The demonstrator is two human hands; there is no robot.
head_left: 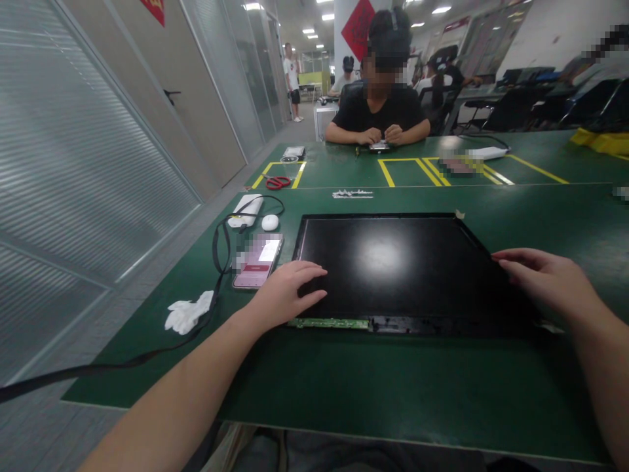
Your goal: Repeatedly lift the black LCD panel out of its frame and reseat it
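A black flat display panel (393, 262) lies face up on the green table (373, 387), with a green circuit strip (328, 323) along its near edge. My left hand (285, 294) rests flat on the panel's near left corner, fingers stretched out. My right hand (550, 282) lies flat on the panel's right edge, fingers extended. Neither hand grips anything.
Left of the panel lie a phone (258, 261), a white puck (270, 222), a white case (246, 210), a black cable (219, 249) and a crumpled white glove (189, 313). Red scissors (278, 182) lie farther back. A person in black (378, 105) sits opposite.
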